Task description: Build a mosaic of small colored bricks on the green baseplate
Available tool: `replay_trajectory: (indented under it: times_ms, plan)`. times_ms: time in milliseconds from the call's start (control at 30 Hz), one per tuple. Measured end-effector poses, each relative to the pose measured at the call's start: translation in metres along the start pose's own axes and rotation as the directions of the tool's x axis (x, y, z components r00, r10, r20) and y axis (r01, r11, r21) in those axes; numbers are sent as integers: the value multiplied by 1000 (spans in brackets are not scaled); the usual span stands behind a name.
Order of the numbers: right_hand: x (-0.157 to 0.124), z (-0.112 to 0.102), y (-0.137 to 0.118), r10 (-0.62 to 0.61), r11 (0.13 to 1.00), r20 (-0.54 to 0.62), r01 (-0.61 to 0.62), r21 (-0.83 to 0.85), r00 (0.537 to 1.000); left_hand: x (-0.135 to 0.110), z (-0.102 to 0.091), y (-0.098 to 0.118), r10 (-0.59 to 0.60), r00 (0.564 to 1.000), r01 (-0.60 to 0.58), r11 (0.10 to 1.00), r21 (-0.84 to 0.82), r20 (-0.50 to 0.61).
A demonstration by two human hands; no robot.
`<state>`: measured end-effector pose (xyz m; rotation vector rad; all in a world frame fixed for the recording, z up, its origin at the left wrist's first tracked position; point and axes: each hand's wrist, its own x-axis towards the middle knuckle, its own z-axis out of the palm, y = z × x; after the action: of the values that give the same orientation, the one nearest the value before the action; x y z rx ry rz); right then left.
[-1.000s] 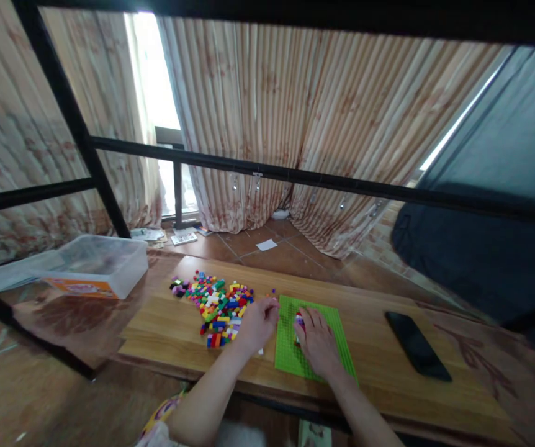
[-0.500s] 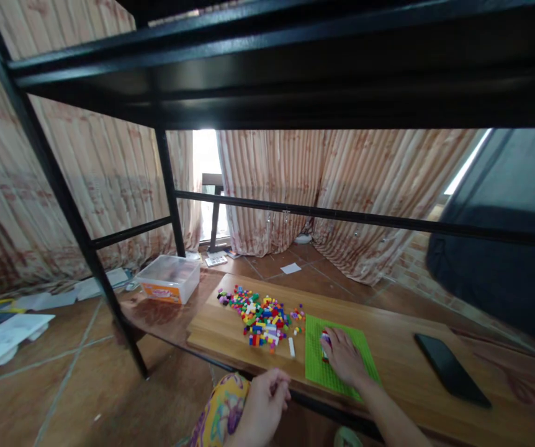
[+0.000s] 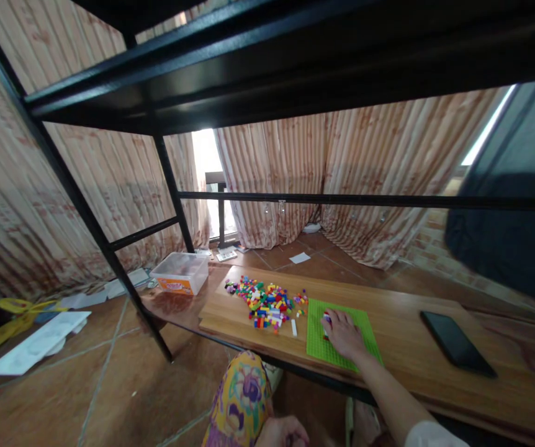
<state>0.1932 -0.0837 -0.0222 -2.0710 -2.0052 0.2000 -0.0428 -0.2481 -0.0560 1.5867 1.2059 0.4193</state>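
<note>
My right hand (image 3: pixel 344 335) lies flat, fingers spread, on the green baseplate (image 3: pixel 363 321) and covers a small cluster of coloured bricks (image 3: pixel 326 320) at its fingertips. A heap of loose coloured bricks (image 3: pixel 264 301) lies on the wooden board (image 3: pixel 223 307) to the left of the plate, with one white brick (image 3: pixel 294 328) apart beside the plate's edge. Down at the bottom edge of the view, below the table near my patterned lap, my left hand (image 3: pixel 282 433) is curled into a loose fist; nothing shows in it.
A black phone (image 3: pixel 458 351) lies on the table at the right. A clear plastic box (image 3: pixel 180 272) stands on the table's left end. Black metal frame bars (image 3: pixel 169 186) cross overhead and at the left. Papers (image 3: pixel 35 347) lie on the tiled floor.
My left hand has left the bricks and dropped below the table edge to my lap. The view has pulled back and up; my right hand stays on the baseplate.
</note>
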Motion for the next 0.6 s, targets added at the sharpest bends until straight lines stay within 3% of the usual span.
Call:
replay_trajectory:
  times_ms: [200,400,500,600]
  plan:
    - [-4,-5,-4,-5,1000,-22,5,20,1000,-12,7,15,-10,999,8,999,43,44]
    - [-2,-5,-4,-3,1000,-35,4,26,999,-12,9,28,-100,994,103,990,-101,30]
    - [0,-3,-3,3,1000,-55,-2,17,998,0,-1,37,-56,998,59,993,-107,29]
    - [-1,-1,-4,-11,1000,-100,13,12,995,18,-27,51,41,995,-41,999,0,-87]
